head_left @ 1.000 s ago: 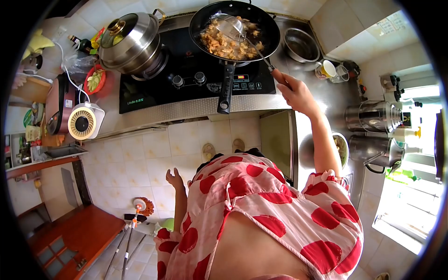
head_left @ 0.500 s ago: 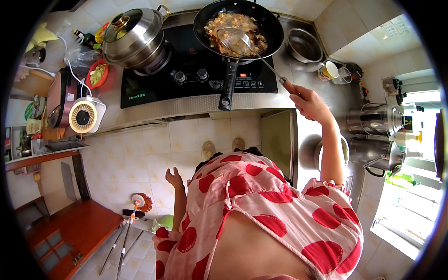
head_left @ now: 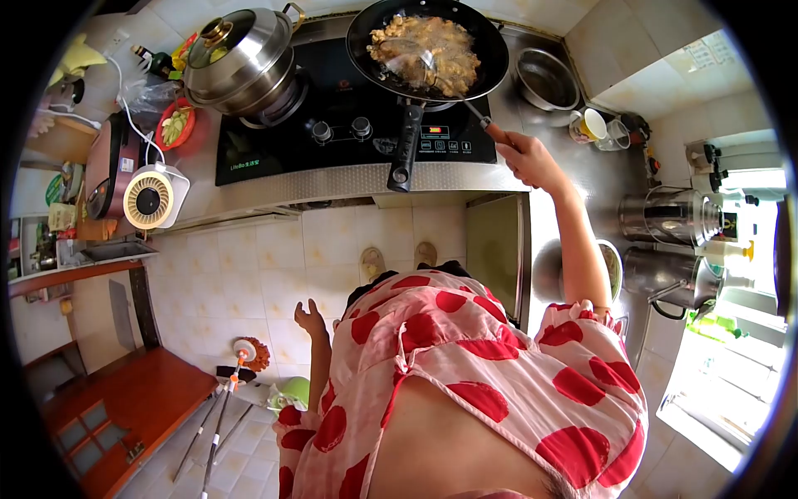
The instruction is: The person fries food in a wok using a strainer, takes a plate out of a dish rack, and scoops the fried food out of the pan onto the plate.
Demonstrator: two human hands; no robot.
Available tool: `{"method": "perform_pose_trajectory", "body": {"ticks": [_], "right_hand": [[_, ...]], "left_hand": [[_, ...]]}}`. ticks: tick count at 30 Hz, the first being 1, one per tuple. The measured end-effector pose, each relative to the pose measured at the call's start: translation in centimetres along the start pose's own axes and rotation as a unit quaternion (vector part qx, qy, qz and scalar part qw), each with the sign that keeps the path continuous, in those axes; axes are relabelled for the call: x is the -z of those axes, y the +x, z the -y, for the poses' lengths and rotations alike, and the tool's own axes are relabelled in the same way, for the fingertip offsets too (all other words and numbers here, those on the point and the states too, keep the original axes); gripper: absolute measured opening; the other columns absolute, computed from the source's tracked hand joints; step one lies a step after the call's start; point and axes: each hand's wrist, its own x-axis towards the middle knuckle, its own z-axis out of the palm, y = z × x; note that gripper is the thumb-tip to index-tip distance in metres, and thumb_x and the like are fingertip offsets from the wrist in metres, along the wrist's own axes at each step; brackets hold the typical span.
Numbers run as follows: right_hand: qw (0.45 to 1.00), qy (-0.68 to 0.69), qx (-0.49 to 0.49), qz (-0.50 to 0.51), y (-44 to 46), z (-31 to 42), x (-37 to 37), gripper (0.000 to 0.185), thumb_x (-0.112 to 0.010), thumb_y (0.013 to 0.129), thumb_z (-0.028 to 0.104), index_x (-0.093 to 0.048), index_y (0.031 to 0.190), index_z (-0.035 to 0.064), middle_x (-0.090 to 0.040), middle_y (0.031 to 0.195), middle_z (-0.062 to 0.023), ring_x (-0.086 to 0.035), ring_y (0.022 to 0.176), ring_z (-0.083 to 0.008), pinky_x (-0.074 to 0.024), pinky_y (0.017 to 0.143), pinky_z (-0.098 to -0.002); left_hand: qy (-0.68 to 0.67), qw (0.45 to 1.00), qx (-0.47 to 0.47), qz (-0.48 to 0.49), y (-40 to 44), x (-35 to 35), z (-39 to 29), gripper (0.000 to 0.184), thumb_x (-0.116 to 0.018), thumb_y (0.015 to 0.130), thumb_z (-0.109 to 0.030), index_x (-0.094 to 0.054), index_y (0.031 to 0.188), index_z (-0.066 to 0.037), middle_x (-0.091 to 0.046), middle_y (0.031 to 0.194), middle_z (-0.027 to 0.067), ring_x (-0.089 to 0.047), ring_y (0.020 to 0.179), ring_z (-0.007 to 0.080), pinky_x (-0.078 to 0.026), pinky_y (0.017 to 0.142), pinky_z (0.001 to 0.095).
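Observation:
My right hand (head_left: 529,160) is closed round the handle of a wire skimmer (head_left: 474,111). The skimmer's mesh head lies among browned pieces of food (head_left: 453,60) in bubbling oil, partly hidden by them. They are in a black wok (head_left: 492,41) on the cooktop (head_left: 274,158), its long handle pointing toward me. Beside my body, my left hand (head_left: 309,318) hangs over the floor, empty, with its fingers apart.
A lidded steel pot (head_left: 249,71) stands left of the wok, near a red basket (head_left: 189,125) and a small fan (head_left: 148,200). To the right are a steel bowl (head_left: 547,81), a cup (head_left: 588,125) and steel kettles (head_left: 672,216).
The skimmer was held higher, its mesh plainly visible, half a second ago; now its head is down in the food. My right hand has moved slightly left and toward the wok.

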Motion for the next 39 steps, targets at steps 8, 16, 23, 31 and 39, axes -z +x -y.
{"method": "perform_pose_trajectory", "body": {"ticks": [8,16,23,31,39], "right_hand": [[0.935,-0.165,0.213,-0.23,4.7,-1.1,2.4,0.03,-0.055,0.08,0.015,-0.056,0.107,0.0015,-0.062,0.08,-0.0179,-0.061,0.077,-0.0307,-0.0459,0.066,-0.0343],[0.921,-0.216,0.278,-0.164,12.7,-3.0,1.7,0.029,-0.051,0.081,0.018,-0.051,0.107,0.0054,-0.059,0.098,-0.018,-0.054,0.092,-0.0365,-0.0435,0.077,-0.0423],[0.891,-0.282,0.328,-0.138,7.0,-5.6,1.7,0.042,-0.051,0.08,0.005,-0.044,0.121,0.0038,-0.053,0.117,-0.0126,-0.052,0.106,-0.0288,-0.0433,0.084,-0.0338],[0.809,-0.298,0.351,-0.364,-3.4,-0.5,-2.1,0.009,-0.061,0.08,0.008,-0.057,0.073,0.0026,-0.051,0.061,-0.0039,-0.049,0.056,-0.0171,-0.0432,0.054,-0.0302],[0.898,-0.324,0.256,-0.15,-6.7,3.1,-28.2,0.054,-0.059,0.07,0.0,-0.045,0.122,0.0077,-0.043,0.113,-0.0188,-0.045,0.105,-0.0348,-0.0411,0.086,-0.0426]], "left_hand": [[0.004,1.0,0.024,-0.013,-1.5,0.9,-0.3,0.05,-0.059,0.08,-0.032,-0.048,0.113,0.004,-0.045,0.114,0.0245,-0.039,0.11,0.0366,-0.037,0.09,0.0435],[0.0,0.996,0.018,-0.092,-5.5,2.3,2.6,0.047,-0.063,0.078,-0.027,-0.05,0.11,0.004,-0.048,0.112,0.024,-0.042,0.107,0.0369,-0.039,0.088,0.0432],[-0.004,0.987,0.06,-0.151,-7.0,5.1,6.5,0.044,-0.061,0.079,-0.027,-0.051,0.109,0.004,-0.05,0.109,0.0244,-0.047,0.102,0.0362,-0.039,0.088,0.0422],[-0.27,0.959,0.083,-0.03,10.2,9.3,-0.6,0.021,-0.052,0.083,-0.014,-0.055,0.101,-0.004,-0.057,0.078,0.0075,-0.057,0.067,0.0139,-0.05,0.065,0.0309],[-0.507,0.835,0.149,0.151,35.2,7.3,-8.8,0.048,-0.051,0.078,-0.01,-0.039,0.124,-0.015,-0.045,0.124,-0.0014,-0.044,0.109,0.0148,-0.035,0.089,0.0414]]}}
